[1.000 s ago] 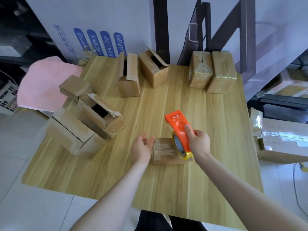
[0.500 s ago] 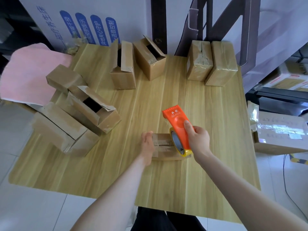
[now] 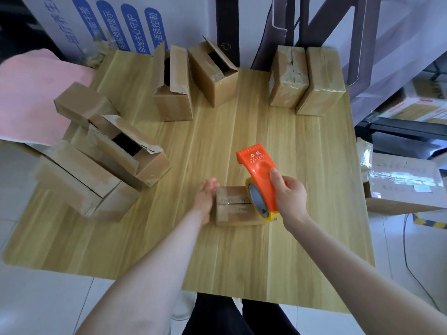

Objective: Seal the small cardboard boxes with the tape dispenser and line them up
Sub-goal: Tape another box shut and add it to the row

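A: Where is the small box sitting?

B: It is lying on the wooden table, near the front middle, seam facing up.

A: And the hands?

B: The right hand is gripping the orange tape dispenser, resting it on the box's right end. The left hand is pressing flat, fingers loose, against the box's left side.

A: The others?

B: Two taped boxes are standing side by side at the far right.

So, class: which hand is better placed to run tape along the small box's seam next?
The right hand: it already grips the orange tape dispenser at the small box. The left hand steadies the box's left end.
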The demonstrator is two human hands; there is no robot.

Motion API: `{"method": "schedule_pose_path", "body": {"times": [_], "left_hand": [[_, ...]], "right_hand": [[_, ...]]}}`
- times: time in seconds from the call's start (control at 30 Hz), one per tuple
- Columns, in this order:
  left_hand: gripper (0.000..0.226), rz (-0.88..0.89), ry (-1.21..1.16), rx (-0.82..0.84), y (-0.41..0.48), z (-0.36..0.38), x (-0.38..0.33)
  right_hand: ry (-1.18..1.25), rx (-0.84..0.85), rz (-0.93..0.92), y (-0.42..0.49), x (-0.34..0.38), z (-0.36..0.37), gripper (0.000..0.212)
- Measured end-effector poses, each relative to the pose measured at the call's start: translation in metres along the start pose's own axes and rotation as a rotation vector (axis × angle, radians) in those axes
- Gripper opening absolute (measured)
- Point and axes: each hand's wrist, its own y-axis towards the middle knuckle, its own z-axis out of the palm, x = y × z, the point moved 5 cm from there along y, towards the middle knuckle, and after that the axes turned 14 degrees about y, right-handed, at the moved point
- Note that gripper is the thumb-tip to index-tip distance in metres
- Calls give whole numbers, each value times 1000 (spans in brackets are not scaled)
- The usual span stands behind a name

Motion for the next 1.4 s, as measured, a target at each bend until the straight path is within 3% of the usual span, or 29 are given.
{"method": "schedule_pose_path", "body": {"times": [0.1, 0.17, 0.27, 0.37, 0.5, 0.6, 0.7, 0.8, 0.87, 0.93, 1.2, 1.4], "left_hand": [[39, 328, 381, -126, -3, -13, -43], [33, 510, 531, -24, -12, -2, -70], [47, 578, 885, 198, -26, 23, -74], [57, 502, 1198, 132, -33, 22, -56], [55, 222, 1011, -157, -45, -7, -23], [55, 152, 1064, -151, -61, -12, -9], [48, 215, 1111, -167, -65, -12, -36], [22, 368, 743, -158, -75, -11, -94], [16, 396, 348, -89, -91, -11, -129], [18, 395, 166, 12, -105, -9, -155], [17, 464, 196, 167, -127, -8, -182], [15, 346, 204, 201, -116, -8, -179]], "right_hand": [[84, -9, 32, -3, 5, -5, 57], [193, -51, 35, -3, 11, -12, 57], [280, -110, -1, -1, 24, -30, 49], [229, -50, -47, -3, 33, -41, 37], [202, 56, -51, -10, 37, -46, 35], [136, 108, -79, -14, 39, -46, 39], [175, 184, -66, -18, 44, -45, 35], [192, 242, -89, -22, 56, -46, 27], [159, 258, -124, -23, 64, -47, 25], [124, 262, -155, -23, 70, -48, 24], [-27, 284, -287, -27, 85, -48, 18], [-17, 342, -295, -32, 96, -44, 20]]}}
